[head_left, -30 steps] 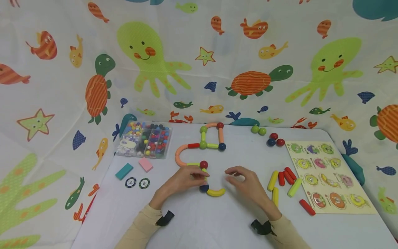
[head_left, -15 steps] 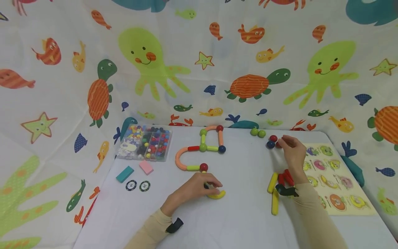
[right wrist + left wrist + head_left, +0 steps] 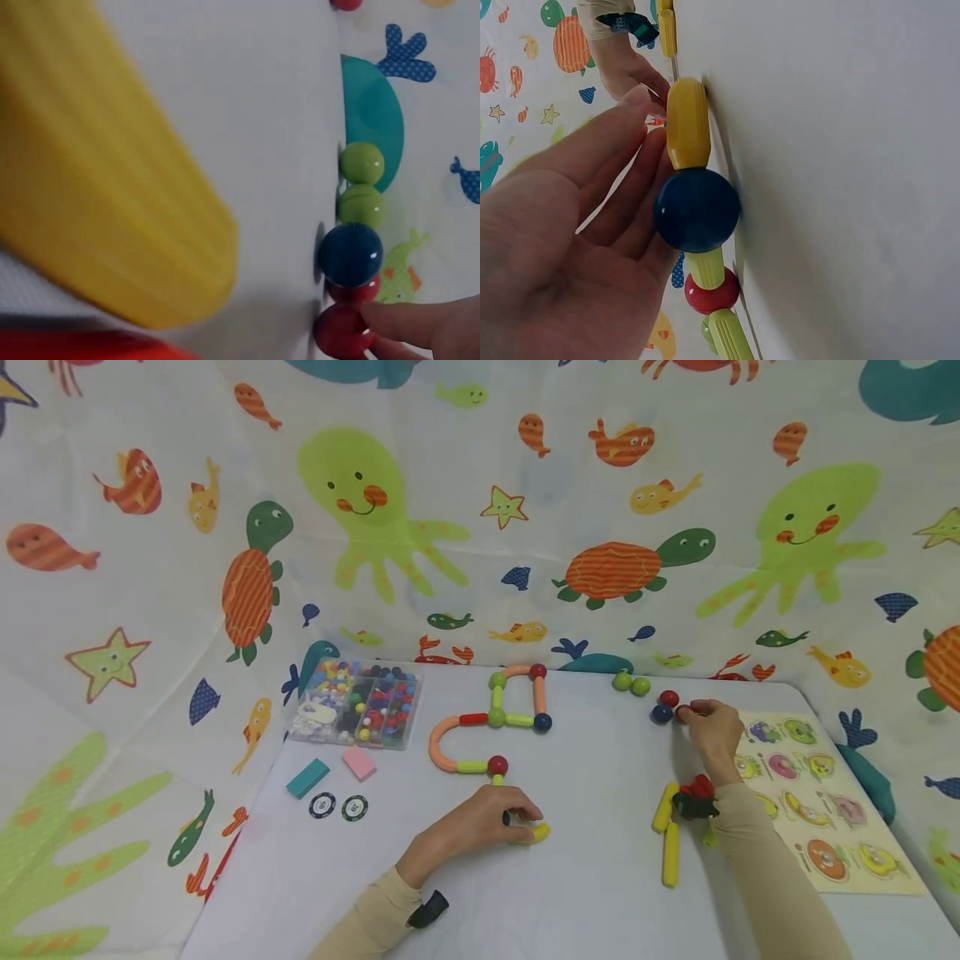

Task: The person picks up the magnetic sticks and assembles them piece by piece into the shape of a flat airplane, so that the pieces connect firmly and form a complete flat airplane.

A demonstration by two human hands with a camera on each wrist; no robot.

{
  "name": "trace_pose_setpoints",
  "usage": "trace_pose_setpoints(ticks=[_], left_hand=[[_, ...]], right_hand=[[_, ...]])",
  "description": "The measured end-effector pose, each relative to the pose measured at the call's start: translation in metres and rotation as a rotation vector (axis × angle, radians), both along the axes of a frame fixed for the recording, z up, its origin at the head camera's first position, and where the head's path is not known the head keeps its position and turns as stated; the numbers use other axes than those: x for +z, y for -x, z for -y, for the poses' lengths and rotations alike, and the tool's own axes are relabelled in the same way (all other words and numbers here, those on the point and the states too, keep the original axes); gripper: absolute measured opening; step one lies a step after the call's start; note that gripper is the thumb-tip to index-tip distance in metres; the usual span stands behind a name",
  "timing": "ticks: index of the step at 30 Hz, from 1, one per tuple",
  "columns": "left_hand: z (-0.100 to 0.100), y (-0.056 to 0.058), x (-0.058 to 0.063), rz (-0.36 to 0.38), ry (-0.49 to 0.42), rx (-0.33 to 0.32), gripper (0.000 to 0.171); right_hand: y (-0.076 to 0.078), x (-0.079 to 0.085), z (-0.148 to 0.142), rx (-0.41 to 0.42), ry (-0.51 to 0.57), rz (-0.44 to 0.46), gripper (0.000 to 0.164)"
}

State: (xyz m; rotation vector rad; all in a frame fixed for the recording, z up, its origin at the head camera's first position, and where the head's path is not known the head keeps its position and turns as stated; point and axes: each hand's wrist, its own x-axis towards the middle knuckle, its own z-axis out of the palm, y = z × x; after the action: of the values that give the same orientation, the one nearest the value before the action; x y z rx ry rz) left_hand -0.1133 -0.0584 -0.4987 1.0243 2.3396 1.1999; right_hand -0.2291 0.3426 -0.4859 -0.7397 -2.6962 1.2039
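Meanwhile, right hand [image 3: 708,732] outstretched, fingertips seemingly pinching red ball [image 3: 343,331]

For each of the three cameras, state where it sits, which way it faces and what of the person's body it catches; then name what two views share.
Head: worn on the head, looking forward and down at the white table; both forearms, left hand and right hand show.
Left wrist: beside the left hand, looking along the tabletop at the yellow curved stick and dark blue ball; the right hand shows far off.
Right wrist: low over the table, facing the loose balls; only fingertips on a red ball.
Shared: head and right wrist both show the two green balls.
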Motion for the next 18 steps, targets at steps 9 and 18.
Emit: trace_pose_setpoints(ticks=[9,18], left_hand=[[-0.003,-0.001,-0.002,-0.036,0.034,-0.019,0.025],[-0.005,-0.003,-0.004,-0.04,0.069,-0.025,0.027]], right_hand=[[-0.001,-0.004,-0.007,0.025,0.008,0.03,0.054],[-0.017,0.006,0.005,-0.002,0.007,-0.064,0.056]])
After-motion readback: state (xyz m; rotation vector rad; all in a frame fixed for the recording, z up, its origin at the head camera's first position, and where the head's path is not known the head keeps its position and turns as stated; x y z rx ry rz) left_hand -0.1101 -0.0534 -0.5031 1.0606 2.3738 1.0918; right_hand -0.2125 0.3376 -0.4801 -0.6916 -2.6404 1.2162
